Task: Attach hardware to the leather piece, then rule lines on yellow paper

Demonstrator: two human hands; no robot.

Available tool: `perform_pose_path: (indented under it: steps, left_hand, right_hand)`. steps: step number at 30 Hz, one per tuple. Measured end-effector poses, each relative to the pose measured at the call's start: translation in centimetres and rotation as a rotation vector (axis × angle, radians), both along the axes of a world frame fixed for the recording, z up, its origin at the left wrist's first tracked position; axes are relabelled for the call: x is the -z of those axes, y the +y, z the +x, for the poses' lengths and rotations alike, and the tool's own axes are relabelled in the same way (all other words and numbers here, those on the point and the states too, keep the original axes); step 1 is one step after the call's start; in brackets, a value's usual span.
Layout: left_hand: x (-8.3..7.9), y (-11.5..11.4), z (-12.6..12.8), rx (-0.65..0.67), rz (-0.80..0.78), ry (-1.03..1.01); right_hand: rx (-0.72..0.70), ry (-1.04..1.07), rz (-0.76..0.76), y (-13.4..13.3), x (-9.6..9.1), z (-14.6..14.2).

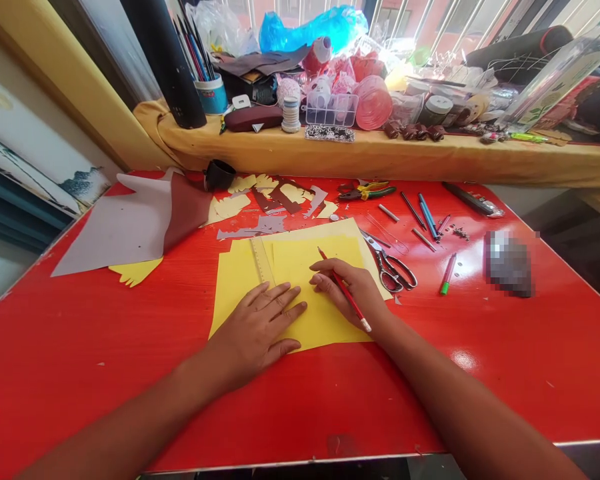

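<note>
My left hand (pixel 255 330) lies flat on a yellow paper sheet (pixel 310 263), fingers spread, holding nothing, with its fingertips close to a clear yellowish ruler (pixel 263 261). My right hand (pixel 353 293) grips a red pencil (pixel 344 291), whose tip rests on the same sheet. Beneath that sheet a larger, paler yellow sheet (pixel 235 287) sticks out on the left. Steel scissors (pixel 393 272) lie just right of my right hand, apart from it.
Paper scraps and a mauve sheet (pixel 115 233) lie at the far left. Pliers (pixel 366 191), pens and a green marker (pixel 447 273) lie on the red table (pixel 80 353). A blurred object (pixel 507 263) sits at right. Behind, a cloth-covered shelf (pixel 380 157) holds crowded craft supplies.
</note>
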State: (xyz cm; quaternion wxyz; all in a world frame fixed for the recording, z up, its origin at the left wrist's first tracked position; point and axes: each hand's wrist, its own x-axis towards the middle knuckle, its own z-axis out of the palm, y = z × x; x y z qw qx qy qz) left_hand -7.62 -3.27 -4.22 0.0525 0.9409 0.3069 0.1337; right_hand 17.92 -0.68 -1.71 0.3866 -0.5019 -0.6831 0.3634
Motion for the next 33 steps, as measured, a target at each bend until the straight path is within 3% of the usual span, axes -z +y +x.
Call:
perform_pose_path:
  steps: [7, 19, 26, 30, 33]
  left_hand:
    - [0.1, 0.5, 0.1, -0.062, 0.015, 0.008]
    - [0.3, 0.2, 0.0, -0.115, 0.025, 0.042]
    - [0.6, 0.4, 0.2, -0.106, -0.010, 0.041]
    - [0.0, 0.4, 0.0, -0.103, 0.015, -0.004]
    - [-0.7, 0.7, -0.8, -0.206, 0.056, -0.077]
  right_hand:
    - [0.015, 0.067, 0.007, 1.3, 0.3, -0.1]
    - [-0.032, -0.197, 0.236, -0.1, -0.2, -0.2]
    - [-0.109, -0.283, 0.250, -0.3, 0.6, 0.0]
    - [-0.135, -0.272, 0.252, -0.4, 0.8, 0.0]
    - [-0.129, -0.275, 0.241, -0.4, 0.8, 0.0]
